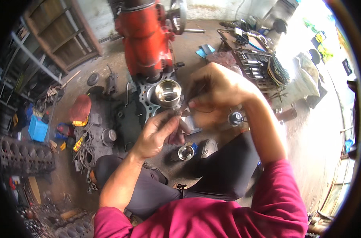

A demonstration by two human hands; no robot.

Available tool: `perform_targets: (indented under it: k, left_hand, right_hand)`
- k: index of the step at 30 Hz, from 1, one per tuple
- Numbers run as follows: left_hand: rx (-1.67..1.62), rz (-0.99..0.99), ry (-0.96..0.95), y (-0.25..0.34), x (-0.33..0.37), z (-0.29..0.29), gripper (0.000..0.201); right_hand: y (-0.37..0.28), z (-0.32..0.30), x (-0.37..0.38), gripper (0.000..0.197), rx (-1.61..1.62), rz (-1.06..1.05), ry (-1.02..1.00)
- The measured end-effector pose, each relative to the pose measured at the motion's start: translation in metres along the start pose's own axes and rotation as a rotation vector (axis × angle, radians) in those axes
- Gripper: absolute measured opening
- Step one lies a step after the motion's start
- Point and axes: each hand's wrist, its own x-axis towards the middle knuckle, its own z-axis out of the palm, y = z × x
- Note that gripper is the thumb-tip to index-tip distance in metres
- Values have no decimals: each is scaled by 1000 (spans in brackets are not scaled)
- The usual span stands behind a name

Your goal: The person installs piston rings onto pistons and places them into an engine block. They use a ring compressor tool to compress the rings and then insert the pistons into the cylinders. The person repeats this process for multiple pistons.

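Observation:
A shiny metal piston (168, 93) with a hollow, bright inside is at the near end of the engine block (145, 97). My left hand (158, 133) is closed just below the piston's near edge, thumb and fingers pinched. What lies in that pinch is too small to make out. To the right of the piston, my right hand (216, 87) is blurred, its fingers curled inward. A thin, dark, ring-like curve (206, 111) shows under those fingers. Another piston (186, 152) stands on the floor near my shoe.
A large red machine part (146, 43) rises behind the block. On the right lies a tray of sockets and tools (254, 65), with a small metal part (235, 118) nearer. On the left are a blue box (38, 129), a red cloth (80, 108) and another engine block (25, 154).

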Motion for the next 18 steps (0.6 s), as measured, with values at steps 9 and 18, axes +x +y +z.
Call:
perform_targets:
  k: [9, 18]
  left_hand:
    - [67, -111, 196, -11, -19, -38, 34]
    - [6, -114, 196, -31, -7, -37, 31]
  right_hand:
    - [77, 127, 42, 13, 1355, 107, 413]
    - [88, 132, 35, 13, 1230, 192, 364]
